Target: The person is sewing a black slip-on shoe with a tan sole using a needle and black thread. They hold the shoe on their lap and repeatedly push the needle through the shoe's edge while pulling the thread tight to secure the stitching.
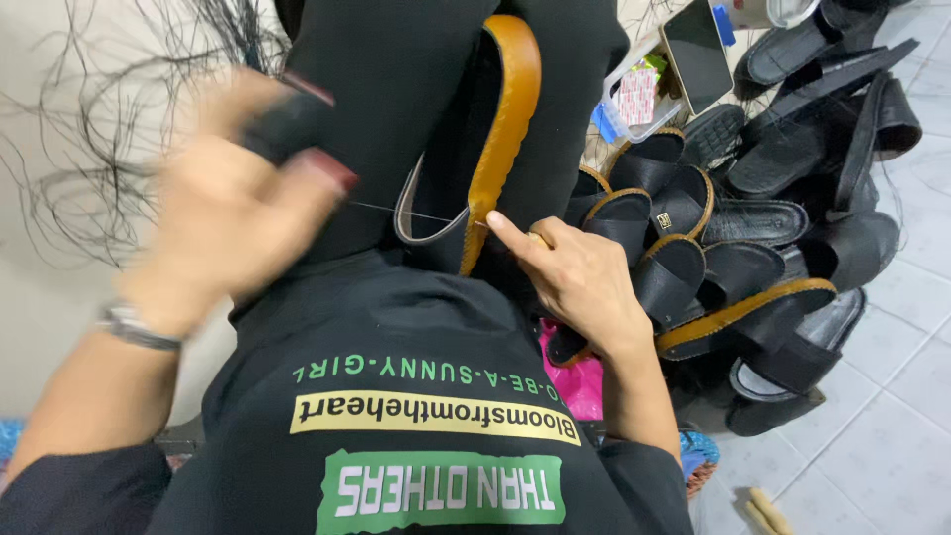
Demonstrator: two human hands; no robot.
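Left hand (233, 203), blurred, closed, pulls thread (396, 211) taut. Right hand (575, 272) pinches sandal (490, 129) edge; sandal pile (753, 228) beside.

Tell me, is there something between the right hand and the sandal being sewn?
Nothing visible. The right hand already touches the sandal at its tan edge. A taut thread runs from there to the blurred left hand, with no object across it.

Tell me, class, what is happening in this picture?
A person is hand-stitching a black sandal with a tan-edged sole, held upright between their knees. The right hand pinches at the sole's edge, while the blurred left hand holds a thin thread stretched taut. A pile of black sandals sits on the tiled floor.
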